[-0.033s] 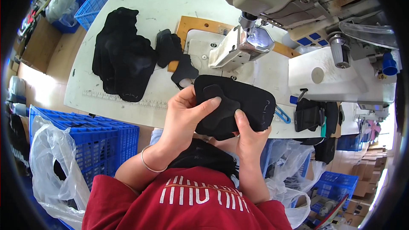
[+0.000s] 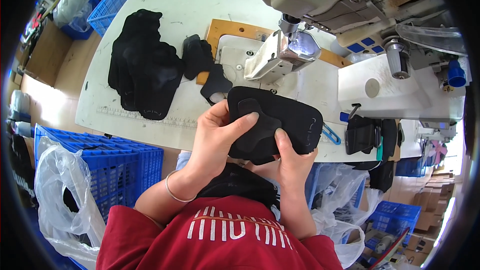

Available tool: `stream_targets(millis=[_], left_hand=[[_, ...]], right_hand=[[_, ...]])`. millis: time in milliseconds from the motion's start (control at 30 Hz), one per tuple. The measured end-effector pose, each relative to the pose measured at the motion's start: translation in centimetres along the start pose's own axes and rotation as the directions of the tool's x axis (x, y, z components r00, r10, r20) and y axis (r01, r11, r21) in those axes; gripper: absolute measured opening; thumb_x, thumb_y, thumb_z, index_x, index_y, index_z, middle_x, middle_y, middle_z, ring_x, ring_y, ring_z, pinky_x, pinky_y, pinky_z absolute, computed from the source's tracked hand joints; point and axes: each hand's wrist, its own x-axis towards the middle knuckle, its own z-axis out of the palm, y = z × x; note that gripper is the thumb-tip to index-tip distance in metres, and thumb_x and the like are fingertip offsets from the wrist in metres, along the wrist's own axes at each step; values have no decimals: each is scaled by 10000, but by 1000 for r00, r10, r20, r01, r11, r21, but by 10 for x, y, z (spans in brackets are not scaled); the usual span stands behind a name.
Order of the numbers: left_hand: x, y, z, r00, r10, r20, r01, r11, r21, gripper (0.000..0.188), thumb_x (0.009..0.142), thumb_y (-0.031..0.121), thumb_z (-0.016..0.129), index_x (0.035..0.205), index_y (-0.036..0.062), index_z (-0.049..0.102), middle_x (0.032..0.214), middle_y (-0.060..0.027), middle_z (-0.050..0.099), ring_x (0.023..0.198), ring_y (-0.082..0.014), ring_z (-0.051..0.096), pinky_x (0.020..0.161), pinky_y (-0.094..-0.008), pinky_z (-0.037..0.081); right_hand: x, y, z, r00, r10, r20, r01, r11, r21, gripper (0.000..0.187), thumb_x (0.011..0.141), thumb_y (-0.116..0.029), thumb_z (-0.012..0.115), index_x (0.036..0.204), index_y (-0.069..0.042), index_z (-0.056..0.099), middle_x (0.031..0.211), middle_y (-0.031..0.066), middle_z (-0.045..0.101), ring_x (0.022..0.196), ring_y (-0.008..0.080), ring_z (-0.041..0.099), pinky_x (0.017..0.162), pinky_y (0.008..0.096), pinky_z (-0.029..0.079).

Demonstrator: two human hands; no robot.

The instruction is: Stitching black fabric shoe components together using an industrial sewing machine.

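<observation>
Between my two hands is a black fabric panel (image 2: 300, 115) with rounded corners and faint pale marks along its right end. A smaller curved black patch (image 2: 257, 126) lies flat on top of it. My left hand (image 2: 220, 132) grips the left side, thumb pressed on the patch and fingers behind. My right hand (image 2: 295, 157) holds the lower edge, its thumb at the patch's right side; its other fingers are mostly hidden beneath. Just beyond the panel stands the sewing machine's raised narrow bed (image 2: 267, 65), under a lit needle area.
On the white table (image 2: 100, 90) lie a pile of black fabric pieces (image 2: 145, 70) and several small black patches (image 2: 197, 55). Blue thread snips (image 2: 331, 134) and a black phone-like object (image 2: 361, 139) sit at right. Blue crates (image 2: 120, 170) and plastic bags (image 2: 67, 190) flank me.
</observation>
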Motion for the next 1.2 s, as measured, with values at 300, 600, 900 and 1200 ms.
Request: stream_targets(millis=[300,600,900,1200], left_hand=[[4,12,13,986,-107,128,59,942,330,169,825,52,698,959,-45,659,890,-74,684,763,-99,637,679,-247,549],[36,44,39,990,-102,97,74,963,259,194,799,54,703,949,-61,662,876,-85,685,748,-138,659,680,-254,552],[66,69,43,985,-155,72,132,959,252,265,781,121,730,986,-31,658,908,-82,681,797,-146,648,711,-286,521],[92,82,38,993,-119,22,88,833,547,692,665,316,821,1129,-89,507,981,-154,573,836,-186,572,622,-303,465]], right_hand=[[5,-21,-2,970,242,9,-242,970,-23,247,824,-58,699,1054,4,636,964,60,668,834,115,629,759,250,503],[42,-26,-12,986,-77,151,72,997,37,342,833,-41,682,1146,44,572,1019,79,645,897,123,614,790,255,499],[89,-34,-11,527,-671,521,819,238,-522,408,667,-8,751,1065,-73,686,1226,125,562,1020,306,577,850,362,485],[104,-48,6,470,-690,550,814,100,-572,379,619,-24,734,987,-114,729,1084,41,657,940,284,568,836,375,465]])
